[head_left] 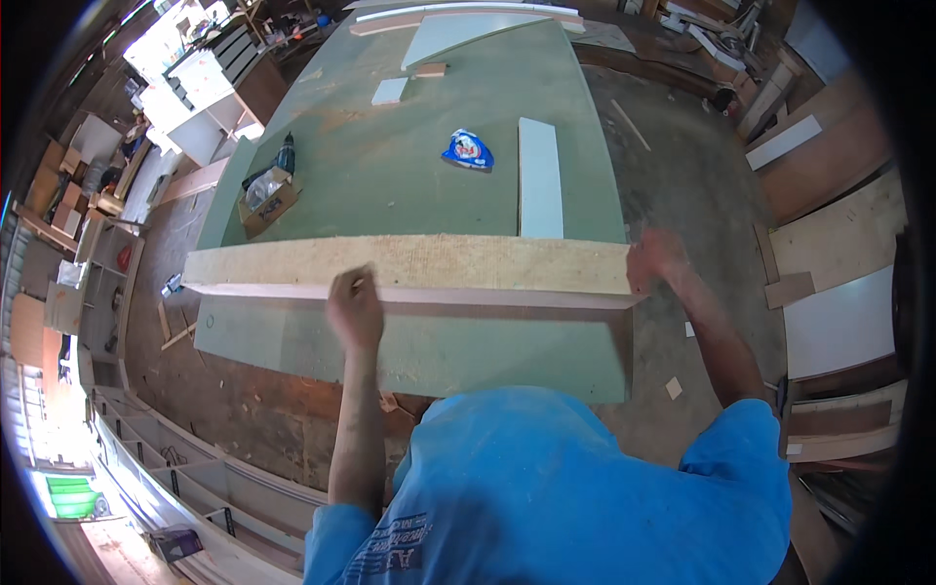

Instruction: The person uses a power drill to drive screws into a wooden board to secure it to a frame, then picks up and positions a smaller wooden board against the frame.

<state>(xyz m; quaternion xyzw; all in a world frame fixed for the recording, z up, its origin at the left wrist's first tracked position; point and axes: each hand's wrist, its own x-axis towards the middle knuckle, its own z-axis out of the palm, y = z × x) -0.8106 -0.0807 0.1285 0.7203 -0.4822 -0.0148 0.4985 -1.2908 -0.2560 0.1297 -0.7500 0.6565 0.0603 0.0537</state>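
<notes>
A long pale wooden board or box-like panel (439,261) lies across the near part of the green table, its lighter front face toward me. My left hand (355,310) is at its front edge, left of the middle, with the fingers curled closed; whatever may be in them is too small to make out. At the board's right end is my right hand (658,259), touching or just beside the corner; its fingers are blurred. Beyond the board, a white strip (541,180) points away from me, and a blue plastic packet (468,150) lies to its left.
The green table (390,195) carries a cardboard box (268,205) and a drill (284,156) at the left. Farther off are a small white block (389,92) and a large white panel (468,39). Boards lean at the right (838,317); an open cabinet frame (214,487) lies lower left.
</notes>
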